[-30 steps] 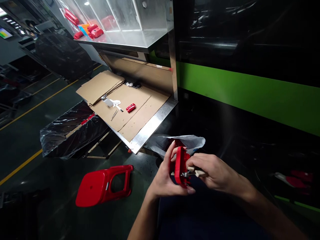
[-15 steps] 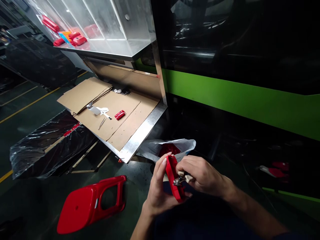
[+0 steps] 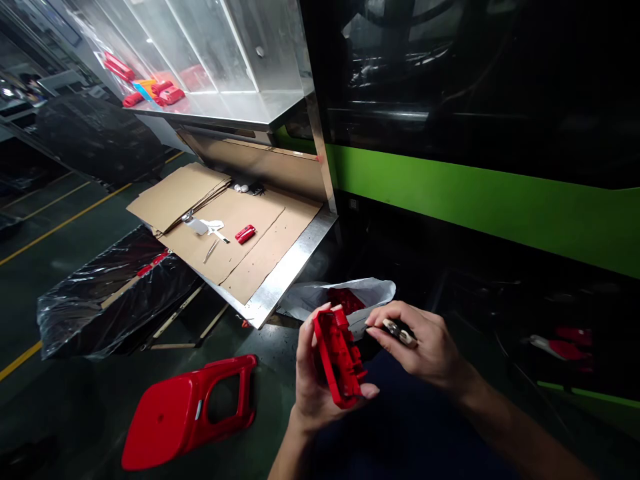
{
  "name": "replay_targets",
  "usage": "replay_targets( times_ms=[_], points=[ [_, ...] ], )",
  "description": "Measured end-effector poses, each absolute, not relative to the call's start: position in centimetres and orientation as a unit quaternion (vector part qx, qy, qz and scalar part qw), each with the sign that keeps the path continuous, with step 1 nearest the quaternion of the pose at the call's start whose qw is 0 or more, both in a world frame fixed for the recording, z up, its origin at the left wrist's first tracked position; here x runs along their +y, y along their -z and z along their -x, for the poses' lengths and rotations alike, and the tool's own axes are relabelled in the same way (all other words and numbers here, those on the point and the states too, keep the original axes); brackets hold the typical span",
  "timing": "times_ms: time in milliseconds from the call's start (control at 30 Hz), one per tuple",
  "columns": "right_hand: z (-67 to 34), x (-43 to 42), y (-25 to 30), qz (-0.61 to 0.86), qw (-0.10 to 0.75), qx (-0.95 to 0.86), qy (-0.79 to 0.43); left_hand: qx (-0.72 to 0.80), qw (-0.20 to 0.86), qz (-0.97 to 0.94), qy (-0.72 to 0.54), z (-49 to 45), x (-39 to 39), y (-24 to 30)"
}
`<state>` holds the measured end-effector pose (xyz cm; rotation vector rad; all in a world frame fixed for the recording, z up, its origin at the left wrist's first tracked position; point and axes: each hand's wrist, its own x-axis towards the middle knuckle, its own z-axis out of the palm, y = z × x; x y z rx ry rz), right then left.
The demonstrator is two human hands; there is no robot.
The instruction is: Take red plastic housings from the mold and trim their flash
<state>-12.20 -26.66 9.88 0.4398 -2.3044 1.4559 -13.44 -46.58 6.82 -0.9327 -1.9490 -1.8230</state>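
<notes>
Red plastic housing [image 3: 336, 360] sits in the left hand [image 3: 310, 390], held up in front of the dark-clothed torso, its hollow, ribbed side turned toward the right hand [image 3: 425, 343], probably so the inside can be seen and reached. The left hand's fingers wrap the far wall while the thumb presses the lower end, a grip that seems chosen to steady the frame and leave its cavity uncovered. The right hand is curled around a cream-handled tool [image 3: 400, 333], thumb and forefinger nearly meeting beside the housing without touching it; whether those tips pinch anything small, I cannot tell. Just beyond the hands gapes a white bag [image 3: 305, 297] with red pieces [image 3: 345, 300] inside, perhaps set there to be within easy reach. On the counter [image 3: 265, 303], cardboard [image 3: 267, 257] lies under a smaller red part [image 3: 245, 234] and what look like tweezers [image 3: 211, 251], likely to spare surfaces from scratches. A red stool [image 3: 165, 420] is on the floor, left of the hands
</notes>
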Motion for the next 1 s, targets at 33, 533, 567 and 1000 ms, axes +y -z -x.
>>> replay_targets(
  times_ms=[33, 533, 567, 1000],
  points=[
    [12.1, -26.9, -10.2, -0.127, 0.167, -0.829, -0.519, -0.681, 0.166, 0.327, 0.634, 13.5, -46.6, -6.8],
    [12.4, -29.2, -12.0, -0.045, -0.027, -0.845, -0.532, -0.701, 0.273, 0.454, 0.478, 14.2, -46.7, -7.1],
    [12.4, -29.2, -12.0, -0.046, -0.023, -0.849, -0.526, -0.701, 0.274, 0.455, 0.476, 14.2, -46.7, -7.1],
    [13.1, -26.8, -11.2, -0.025, 0.131, -0.871, -0.473, -0.707, 0.272, 0.384, 0.528, 14.3, -46.7, -6.7]
  ],
)
